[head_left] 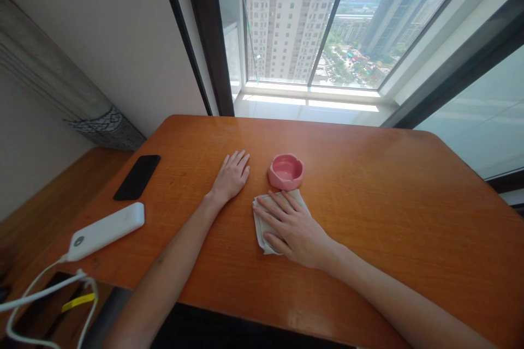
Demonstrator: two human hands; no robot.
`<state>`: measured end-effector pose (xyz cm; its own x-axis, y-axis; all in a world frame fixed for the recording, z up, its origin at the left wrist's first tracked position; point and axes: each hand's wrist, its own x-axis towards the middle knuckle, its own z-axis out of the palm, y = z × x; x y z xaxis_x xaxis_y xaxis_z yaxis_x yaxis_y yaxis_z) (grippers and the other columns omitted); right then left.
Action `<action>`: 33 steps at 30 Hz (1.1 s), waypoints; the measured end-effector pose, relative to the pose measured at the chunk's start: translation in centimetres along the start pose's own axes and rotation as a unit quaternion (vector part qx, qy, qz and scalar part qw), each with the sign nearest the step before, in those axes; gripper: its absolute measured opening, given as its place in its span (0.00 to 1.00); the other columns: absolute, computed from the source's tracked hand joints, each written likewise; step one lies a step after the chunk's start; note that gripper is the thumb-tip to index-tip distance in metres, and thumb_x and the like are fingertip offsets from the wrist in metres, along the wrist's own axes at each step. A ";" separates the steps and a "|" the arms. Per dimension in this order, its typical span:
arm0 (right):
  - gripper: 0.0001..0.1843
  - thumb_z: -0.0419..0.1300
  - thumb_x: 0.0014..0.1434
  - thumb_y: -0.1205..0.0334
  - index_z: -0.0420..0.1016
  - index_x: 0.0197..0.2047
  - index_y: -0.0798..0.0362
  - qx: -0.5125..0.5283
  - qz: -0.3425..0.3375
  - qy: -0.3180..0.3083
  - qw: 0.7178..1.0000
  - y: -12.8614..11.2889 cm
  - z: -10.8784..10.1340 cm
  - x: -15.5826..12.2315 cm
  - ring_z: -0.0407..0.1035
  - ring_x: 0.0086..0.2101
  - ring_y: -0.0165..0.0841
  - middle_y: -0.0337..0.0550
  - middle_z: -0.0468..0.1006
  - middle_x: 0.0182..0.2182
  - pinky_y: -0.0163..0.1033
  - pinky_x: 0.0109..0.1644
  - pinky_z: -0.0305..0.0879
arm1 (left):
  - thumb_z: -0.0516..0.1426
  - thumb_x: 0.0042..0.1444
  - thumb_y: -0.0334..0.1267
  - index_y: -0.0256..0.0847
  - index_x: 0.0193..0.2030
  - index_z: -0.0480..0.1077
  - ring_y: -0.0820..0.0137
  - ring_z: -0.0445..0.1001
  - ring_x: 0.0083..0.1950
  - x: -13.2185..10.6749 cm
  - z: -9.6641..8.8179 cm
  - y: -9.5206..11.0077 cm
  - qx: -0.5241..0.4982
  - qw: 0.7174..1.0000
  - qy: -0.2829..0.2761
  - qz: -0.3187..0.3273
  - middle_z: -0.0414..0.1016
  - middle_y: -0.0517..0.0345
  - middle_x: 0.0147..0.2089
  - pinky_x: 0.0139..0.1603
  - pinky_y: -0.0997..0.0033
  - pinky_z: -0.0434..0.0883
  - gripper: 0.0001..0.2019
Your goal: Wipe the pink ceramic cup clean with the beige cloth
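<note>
A folded whitish cloth (262, 232) lies on the brown wooden table (393, 196). On top of it my right hand (292, 229) rests flat with the fingers spread, covering much of the cloth. Just beyond those fingertips stands a small pink dish (286, 172) with a notched rim, shaped like an ashtray; the cloth's far edge is right against or very near it. My left hand (231, 175) lies palm down on the bare tabletop, left of the dish and apart from it, fingers stretched out and nothing held.
A black phone (137, 177) lies near the table's left edge. Closer to me is a white power strip (106, 232) whose white cable (41, 297) hangs past the edge. Behind the table are a window (303, 38) and sill; a grey curtain (61, 65) hangs at left.
</note>
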<state>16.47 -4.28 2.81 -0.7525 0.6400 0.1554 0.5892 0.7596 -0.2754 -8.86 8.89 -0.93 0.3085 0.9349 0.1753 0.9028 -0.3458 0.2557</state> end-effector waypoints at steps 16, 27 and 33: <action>0.12 0.55 0.75 0.65 0.80 0.52 0.50 0.063 0.085 0.278 0.955 1.6 0.7 -1.2 0.80 0.48 0.43 0.48 0.87 0.46 0.51 0.54 0.76 | 0.45 0.77 0.43 0.38 0.79 0.62 0.53 0.55 0.85 0.1 0.0 -0.1 0.007 1.000 -0.008 -0.003 0.59 0.48 0.83 0.86 0.44 0.53 0.28; 0.34 0.45 0.79 0.48 0.62 0.78 0.57 -0.170 0.374 0.117 0.904 11.8 -0.8 -3.3 0.53 0.76 0.60 0.61 0.61 0.78 0.76 0.75 0.51 | 0.44 0.76 0.43 0.37 0.78 0.63 0.51 0.56 0.85 0.1 0.0 0.0 -0.009 1.000 0.000 0.000 0.60 0.46 0.83 0.85 0.42 0.53 0.28; 0.35 0.41 0.79 0.45 0.60 0.80 0.53 -0.161 0.396 0.067 0.902 12.4 -0.1 -3.3 0.52 0.77 0.58 0.56 0.59 0.79 0.77 0.77 0.46 | 0.45 0.76 0.43 0.38 0.78 0.63 0.52 0.56 0.85 0.1 0.1 0.0 -0.011 1.000 0.001 -0.002 0.60 0.46 0.83 0.85 0.42 0.53 0.28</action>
<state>26.32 3.00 -1.02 -0.0287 0.9882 0.1503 0.9972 0.0388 -0.0646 -8.84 9.00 -0.99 0.3042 0.9360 0.1770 0.8972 -0.3439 0.2770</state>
